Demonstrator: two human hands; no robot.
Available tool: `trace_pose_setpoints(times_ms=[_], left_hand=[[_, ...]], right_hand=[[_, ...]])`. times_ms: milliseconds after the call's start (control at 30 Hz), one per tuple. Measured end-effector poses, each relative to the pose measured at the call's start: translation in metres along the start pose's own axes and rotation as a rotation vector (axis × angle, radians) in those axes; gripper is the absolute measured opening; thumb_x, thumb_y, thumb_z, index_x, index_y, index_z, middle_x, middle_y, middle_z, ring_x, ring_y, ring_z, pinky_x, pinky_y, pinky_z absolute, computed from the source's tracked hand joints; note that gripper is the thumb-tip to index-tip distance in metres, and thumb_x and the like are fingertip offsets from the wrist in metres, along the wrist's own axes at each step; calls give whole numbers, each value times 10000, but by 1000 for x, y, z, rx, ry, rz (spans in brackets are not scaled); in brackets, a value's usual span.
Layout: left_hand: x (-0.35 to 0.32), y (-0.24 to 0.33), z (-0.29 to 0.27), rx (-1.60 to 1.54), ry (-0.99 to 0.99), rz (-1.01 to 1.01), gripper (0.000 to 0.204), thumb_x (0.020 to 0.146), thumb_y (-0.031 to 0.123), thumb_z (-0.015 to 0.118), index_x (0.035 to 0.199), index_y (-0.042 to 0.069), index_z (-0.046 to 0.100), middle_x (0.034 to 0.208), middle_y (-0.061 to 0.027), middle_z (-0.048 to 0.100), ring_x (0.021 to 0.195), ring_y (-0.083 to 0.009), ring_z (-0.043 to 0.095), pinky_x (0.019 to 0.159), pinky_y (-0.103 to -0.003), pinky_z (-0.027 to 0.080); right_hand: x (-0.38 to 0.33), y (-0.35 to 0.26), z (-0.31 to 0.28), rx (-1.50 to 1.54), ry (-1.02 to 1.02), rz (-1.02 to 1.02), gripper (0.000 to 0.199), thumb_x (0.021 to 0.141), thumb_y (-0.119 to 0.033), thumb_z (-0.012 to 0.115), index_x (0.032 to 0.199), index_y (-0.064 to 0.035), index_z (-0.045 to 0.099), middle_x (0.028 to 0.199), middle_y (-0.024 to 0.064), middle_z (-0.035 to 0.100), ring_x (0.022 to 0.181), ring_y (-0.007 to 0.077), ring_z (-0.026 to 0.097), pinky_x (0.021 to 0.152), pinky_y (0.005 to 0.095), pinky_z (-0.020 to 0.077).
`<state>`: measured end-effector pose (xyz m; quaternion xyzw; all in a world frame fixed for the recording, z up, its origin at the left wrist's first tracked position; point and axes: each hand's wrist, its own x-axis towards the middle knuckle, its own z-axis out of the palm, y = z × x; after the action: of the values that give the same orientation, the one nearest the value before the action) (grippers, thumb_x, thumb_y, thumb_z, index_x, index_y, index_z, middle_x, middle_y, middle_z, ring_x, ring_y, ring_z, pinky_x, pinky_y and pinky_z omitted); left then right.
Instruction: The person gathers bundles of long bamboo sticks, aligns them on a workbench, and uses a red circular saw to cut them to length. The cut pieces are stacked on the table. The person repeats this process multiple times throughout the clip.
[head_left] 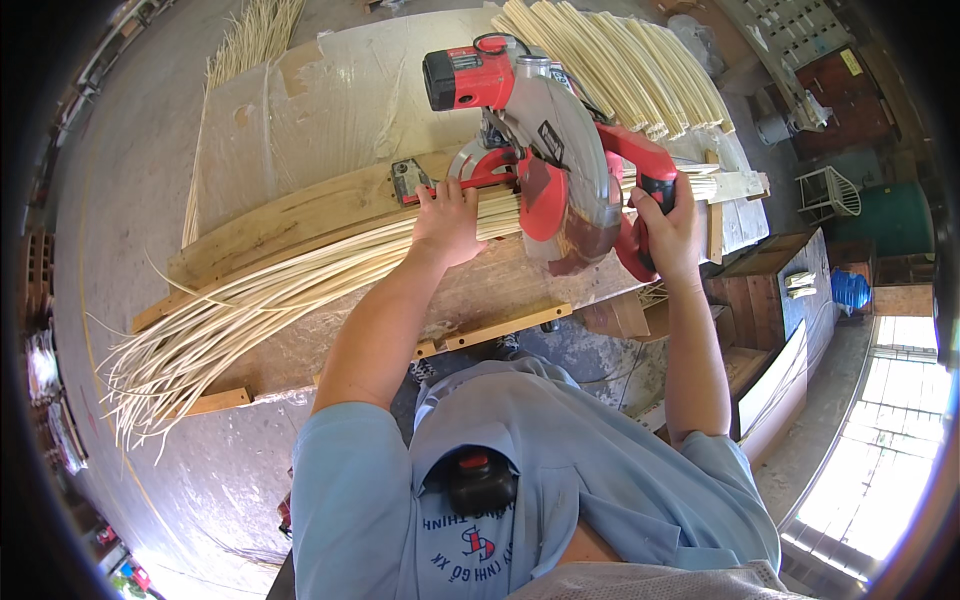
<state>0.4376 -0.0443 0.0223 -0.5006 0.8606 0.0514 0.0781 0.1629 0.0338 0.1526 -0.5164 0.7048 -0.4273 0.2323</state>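
A red and grey miter saw (570,150) stands on the workbench, its blade guard lowered over a long bundle of thin pale canes (300,262). My right hand (668,225) is wrapped round the saw's red and black handle (650,170). To the left of the blade, my left hand (448,222) grips the bundle from above, holding it by the wooden fence (300,218). Its fingertips reach the red bar at the saw's base. The canes fan out loosely past the bench's left end. The guard hides where blade and canes meet.
Cut canes (620,65) lie stacked at the back right of the plastic-covered bench (350,100). Another cane bundle (255,40) is at the far left. Wooden crates (755,290) and a blue container (850,290) stand to the right. A wooden strip (500,328) runs along the near edge.
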Motion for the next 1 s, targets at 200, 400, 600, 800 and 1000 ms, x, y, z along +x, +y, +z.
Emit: trace_pose_setpoints(times_ms=[200, 400, 600, 800, 1000], left_hand=[[0, -1, -1, -15, -5, -2, 865, 811, 546, 797, 1417, 13, 487, 1434, -218, 505, 1373, -364, 462, 1142, -647, 318], [-1, -1, -2, -4, -3, -3, 872, 813, 546, 794, 1424, 10, 480, 1445, -219, 500, 1376, -361, 458, 1136, -644, 319], [-1, -1, 0, -4, 2, -6, 868, 809, 553, 796, 1418, 17, 487, 1450, -222, 494, 1371, -360, 460, 1129, -650, 314], [-1, 3, -1, -22, 33, 15, 861, 804, 544, 801, 1406, 7, 499, 1412, -216, 513, 1369, -368, 473, 1140, -647, 317], [-3, -3, 4, -31, 58, -1, 819, 787, 524, 818, 1344, -1, 528, 1353, -209, 547, 1320, -369, 512, 1121, -648, 345]], right_hand=[[-4, 3, 1, -50, 18, -19, 362, 885, -270, 745, 1110, -19, 615, 829, 102, 654, 728, 215, 634, 728, 383, 506], [-10, 2, 2, -74, 27, -19, 351, 880, -259, 743, 1100, -22, 608, 829, 106, 650, 734, 222, 644, 726, 388, 508], [-12, 0, 3, -67, 16, -46, 338, 891, -258, 743, 1080, -18, 600, 816, 118, 653, 727, 219, 657, 700, 387, 507], [25, -20, -12, -96, -40, -166, 329, 920, -275, 731, 1067, -6, 613, 844, 122, 672, 732, 193, 683, 671, 358, 526], [85, -91, -11, -142, -190, -105, 390, 894, -285, 723, 1118, 26, 654, 904, 109, 716, 796, 195, 721, 748, 366, 550]])
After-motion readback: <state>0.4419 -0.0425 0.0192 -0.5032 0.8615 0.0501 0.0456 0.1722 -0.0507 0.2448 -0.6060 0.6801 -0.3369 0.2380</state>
